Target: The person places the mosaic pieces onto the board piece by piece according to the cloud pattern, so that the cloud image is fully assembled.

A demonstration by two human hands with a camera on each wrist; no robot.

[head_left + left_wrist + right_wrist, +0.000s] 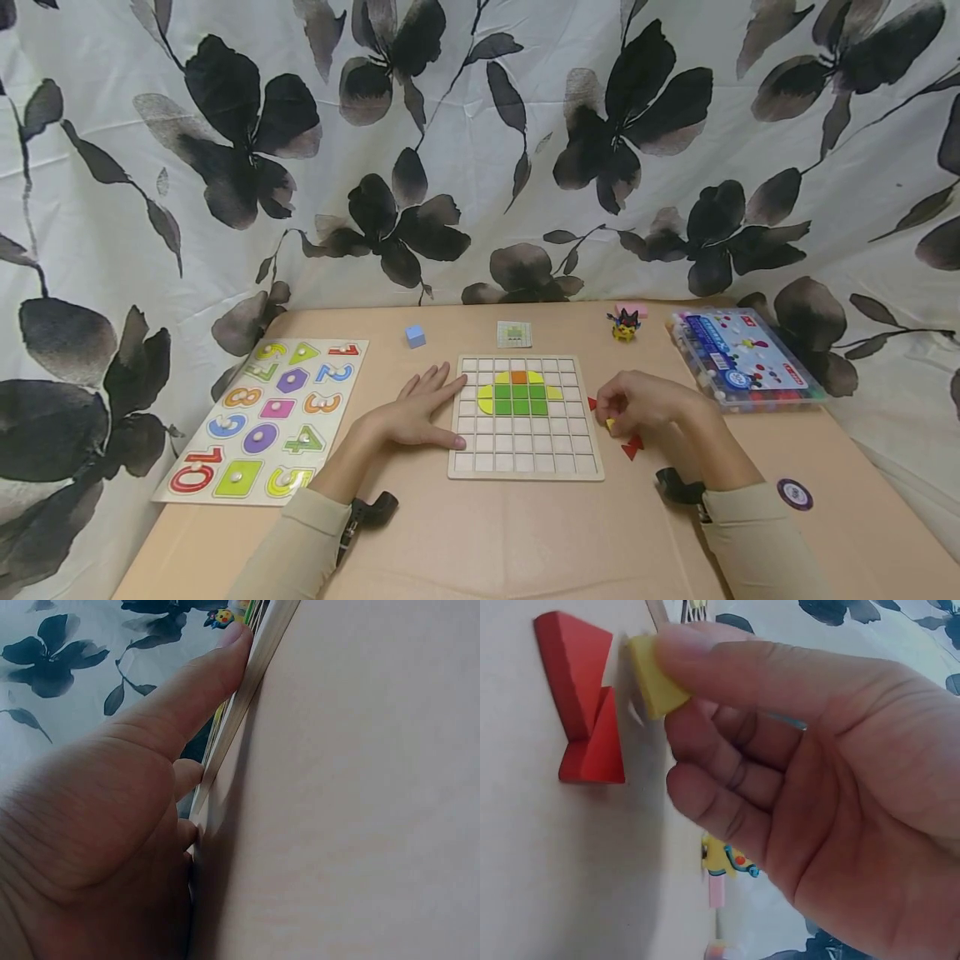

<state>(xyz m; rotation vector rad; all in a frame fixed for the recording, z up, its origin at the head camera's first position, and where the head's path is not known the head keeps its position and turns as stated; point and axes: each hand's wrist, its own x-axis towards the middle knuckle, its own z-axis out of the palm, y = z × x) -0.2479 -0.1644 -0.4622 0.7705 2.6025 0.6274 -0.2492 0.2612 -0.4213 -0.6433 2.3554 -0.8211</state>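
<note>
A white grid board (pixel 525 460) lies flat, bearing green squares (pixel 521 407), yellow pieces with curved edges (pixel 486 406) and an orange square (pixel 518 377). My left hand (pixel 415 414) rests at the board's left edge with fingers spread, its thumb (pixel 210 671) touching the edge in the left wrist view. To the right of the board, my right hand (pixel 647 402) pinches a small yellow piece (pixel 657 684) between thumb and fingers. Red triangular pieces (pixel 576 679) lie on the table beside that hand. Another red piece (pixel 592 403) shows at the board's right edge.
A number-and-shape board (pixel 262 425) lies left. Along the back are a blue cube (pixel 415 336), a small pattern card (pixel 513 334) and a yellow-and-black figure (pixel 624 324). A clear plastic box (pixel 750 354) stands right; a round disc (pixel 795 494) lies near the right sleeve.
</note>
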